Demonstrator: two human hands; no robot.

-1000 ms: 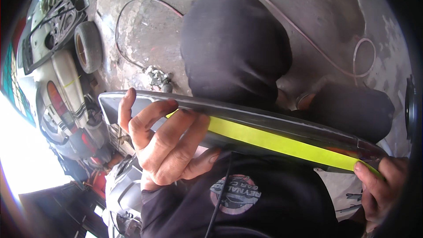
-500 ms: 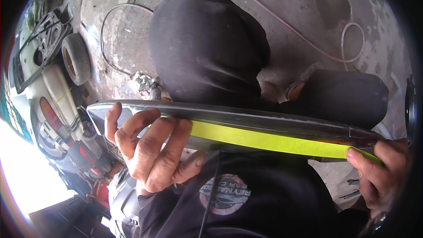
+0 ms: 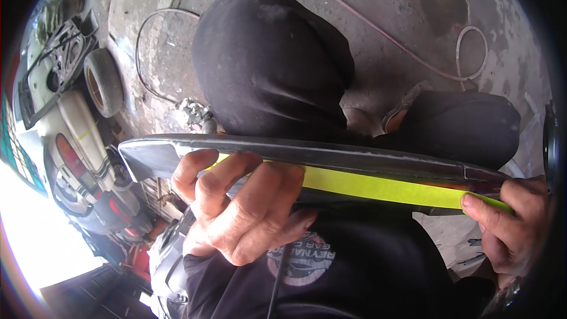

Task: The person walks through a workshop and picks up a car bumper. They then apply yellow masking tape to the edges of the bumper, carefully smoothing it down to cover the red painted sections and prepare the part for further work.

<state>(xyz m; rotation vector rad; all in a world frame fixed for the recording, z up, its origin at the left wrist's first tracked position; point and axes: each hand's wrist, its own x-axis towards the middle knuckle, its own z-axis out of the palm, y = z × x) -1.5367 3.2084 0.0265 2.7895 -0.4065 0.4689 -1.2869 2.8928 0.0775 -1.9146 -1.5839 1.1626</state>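
Seen from above, a person holds a long, narrow dark panel (image 3: 366, 162) across their lap, its length running from the left of the frame to the right edge. A strip of bright yellow-green tape (image 3: 384, 188) runs along the near face of the panel. The left hand (image 3: 242, 212) wraps the panel near its left end, fingers (image 3: 221, 177) curled over the top edge and covering the start of the tape; the grip is closed firmly on the panel. The right hand (image 3: 511, 227) sits at the far right end, its fingertip (image 3: 472, 204) pressed onto the tape where the strip runs out, so that this hand also grips the panel, the fingers drawn in tight around its end.

Beyond the panel, the person's knees in dark trousers (image 3: 271, 65) fill the middle of the frame, and a black top with a round printed patch (image 3: 307, 254) shows at the lower edge. The ground is stained grey concrete (image 3: 413, 0), crossed by a thin reddish hose (image 3: 378, 29) that loops near the upper right, and by a pale cable (image 3: 142, 53) curling at upper left. A small wheel with a tyre (image 3: 101, 81) lies to the left, beside white bodywork parts (image 3: 74, 124) with red lamps. A small metal fitting (image 3: 195, 113) rests on the floor just above the panel's left end. Glare washes out the lower left corner.
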